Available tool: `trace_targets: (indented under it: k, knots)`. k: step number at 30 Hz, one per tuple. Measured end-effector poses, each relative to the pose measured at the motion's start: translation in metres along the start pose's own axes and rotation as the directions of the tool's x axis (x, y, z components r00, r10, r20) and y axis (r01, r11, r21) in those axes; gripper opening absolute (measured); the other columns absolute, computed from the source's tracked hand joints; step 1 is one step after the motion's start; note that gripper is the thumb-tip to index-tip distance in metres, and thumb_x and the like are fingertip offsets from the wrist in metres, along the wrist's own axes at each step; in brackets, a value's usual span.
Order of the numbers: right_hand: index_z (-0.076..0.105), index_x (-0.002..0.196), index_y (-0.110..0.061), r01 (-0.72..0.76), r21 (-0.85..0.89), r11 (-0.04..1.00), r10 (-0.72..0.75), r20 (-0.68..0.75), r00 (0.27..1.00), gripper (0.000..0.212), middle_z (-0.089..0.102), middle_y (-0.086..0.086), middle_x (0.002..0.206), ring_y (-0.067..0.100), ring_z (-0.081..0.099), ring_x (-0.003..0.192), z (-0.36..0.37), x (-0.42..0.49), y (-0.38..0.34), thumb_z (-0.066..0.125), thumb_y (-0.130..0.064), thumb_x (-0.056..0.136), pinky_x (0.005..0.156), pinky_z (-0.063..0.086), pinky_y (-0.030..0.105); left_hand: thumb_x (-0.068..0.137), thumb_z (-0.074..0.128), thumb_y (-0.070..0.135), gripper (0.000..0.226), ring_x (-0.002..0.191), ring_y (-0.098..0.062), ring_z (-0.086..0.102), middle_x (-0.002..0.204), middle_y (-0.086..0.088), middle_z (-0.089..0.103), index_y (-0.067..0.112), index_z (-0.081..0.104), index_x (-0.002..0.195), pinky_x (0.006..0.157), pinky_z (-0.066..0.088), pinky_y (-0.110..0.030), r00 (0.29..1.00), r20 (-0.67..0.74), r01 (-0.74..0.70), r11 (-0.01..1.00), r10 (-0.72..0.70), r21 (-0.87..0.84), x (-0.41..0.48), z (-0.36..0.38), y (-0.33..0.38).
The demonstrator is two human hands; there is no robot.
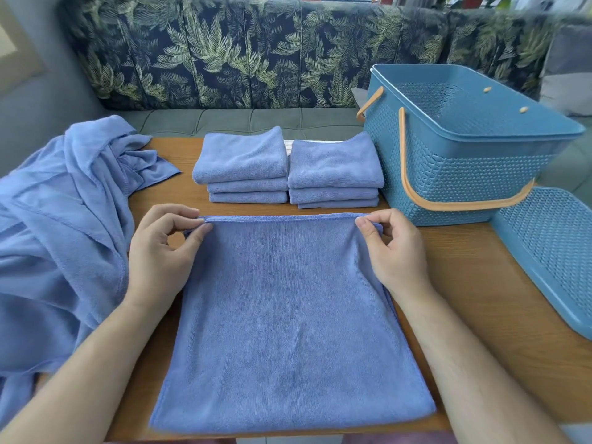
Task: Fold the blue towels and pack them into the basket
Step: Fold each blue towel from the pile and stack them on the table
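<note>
A blue towel (288,315) lay spread flat on the wooden table (464,299), filling the lower centre of the frame, its near edge at the table's front. The left hand (160,251) pinched the towel's far left corner between thumb and fingers; the right hand (394,251) pinched the far right corner the same way. Both hands were clamped on the cloth and well apart, one at each end of the far hem, which ran straight between them. Beyond that hem, at centre frame, stood two stacks of folded blue towels: the left stack (243,158) and the right stack (333,165), just beside each other (three towels were countable in each). The blue basket (464,174) stood at the upper right of the frame, just beside the right stack, with its orange handle (416,190) lowered against the front wall; no towel showed inside it. A blue perforated lid (544,251) lay at the right edge, below the basket. A heap of unfolded blue towels (64,219) covered the left side of the frame. A leaf-patterned sofa (224,59) ran across the top.
</note>
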State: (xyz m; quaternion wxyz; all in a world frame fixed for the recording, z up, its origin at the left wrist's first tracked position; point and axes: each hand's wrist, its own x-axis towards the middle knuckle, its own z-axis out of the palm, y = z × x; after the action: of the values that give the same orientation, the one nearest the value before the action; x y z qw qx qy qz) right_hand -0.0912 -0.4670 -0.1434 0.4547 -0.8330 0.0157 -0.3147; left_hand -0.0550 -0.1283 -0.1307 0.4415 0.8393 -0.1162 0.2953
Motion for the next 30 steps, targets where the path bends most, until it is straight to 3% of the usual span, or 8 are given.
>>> trace_targets:
  k: [10,16,20,23,25,27,30]
  knots:
    - [0.067,0.089,-0.011,0.087,0.004,0.996,-0.087,-0.055,0.995,0.013,0.067,-0.002,0.091,0.013,0.064,0.087,-0.001,0.002,0.003,0.072,-0.021,0.094,0.080,0.051,0.033,0.085,0.079,0.012,0.005,0.096,-0.008,0.065,0.113,-0.001,0.070,0.008,0.076,0.084,0.093,0.047,-0.022,0.999,-0.046,-0.009,1.000,0.010,0.006,0.001,0.000,-0.002]
    - [0.067,0.086,-0.009,0.105,-0.028,0.994,-0.106,-0.065,0.992,0.013,0.067,0.000,0.089,0.010,0.062,0.085,-0.002,0.002,0.003,0.075,-0.018,0.091,0.078,0.048,0.025,0.085,0.078,0.008,0.008,0.094,-0.009,0.065,0.097,-0.002,0.071,0.010,0.070,0.085,0.085,0.047,-0.015,0.999,-0.041,0.036,0.999,-0.036,-0.021,0.001,0.002,0.001]
    - [0.069,0.092,-0.017,0.049,-0.064,0.997,-0.051,-0.027,0.998,0.008,0.067,-0.007,0.089,0.016,0.062,0.085,0.000,0.003,0.008,0.075,-0.022,0.091,0.079,0.049,0.029,0.088,0.075,0.013,0.017,0.081,-0.002,0.058,0.090,0.007,0.065,0.019,0.064,0.100,0.077,0.044,-0.009,0.985,0.025,0.171,0.985,-0.170,-0.026,0.000,0.006,-0.007]
    - [0.071,0.107,-0.013,0.074,-0.129,0.989,-0.072,0.023,0.997,0.015,0.067,-0.007,0.098,0.018,0.063,0.094,0.005,0.004,0.012,0.072,-0.019,0.093,0.086,0.048,0.029,0.091,0.071,0.014,0.025,0.079,0.001,0.051,0.094,0.002,0.063,0.018,0.067,0.116,0.078,0.038,-0.009,0.985,0.073,0.147,0.984,-0.155,0.101,0.004,0.012,-0.021]
    - [0.072,0.109,-0.009,0.132,-0.213,0.968,-0.117,0.085,0.990,0.016,0.068,0.001,0.103,0.022,0.063,0.098,0.008,0.004,0.017,0.066,-0.016,0.096,0.089,0.048,0.031,0.093,0.069,0.015,0.016,0.083,0.001,0.047,0.100,-0.006,0.063,0.015,0.072,0.108,0.081,0.036,-0.012,0.983,0.121,0.112,0.977,-0.136,0.183,0.006,0.014,-0.027]
    - [0.072,0.106,-0.010,0.165,-0.256,0.953,-0.134,0.132,0.982,0.015,0.067,0.005,0.102,0.023,0.061,0.097,0.010,0.002,0.021,0.061,-0.015,0.096,0.088,0.048,0.034,0.093,0.068,0.015,0.008,0.084,0.001,0.046,0.098,-0.007,0.060,0.014,0.073,0.100,0.079,0.033,-0.006,0.977,0.152,0.116,0.974,-0.147,0.195,0.004,0.015,-0.027]
    - [0.071,0.103,-0.010,0.141,-0.251,0.958,-0.088,0.211,0.974,0.015,0.065,0.005,0.103,0.018,0.059,0.097,0.012,-0.005,0.020,0.061,-0.005,0.093,0.088,0.042,0.020,0.094,0.067,0.012,0.004,0.082,0.000,0.046,0.096,-0.002,0.054,0.012,0.071,0.096,0.078,0.034,-0.001,0.969,0.165,0.150,0.971,-0.181,0.185,-0.001,0.013,-0.022]
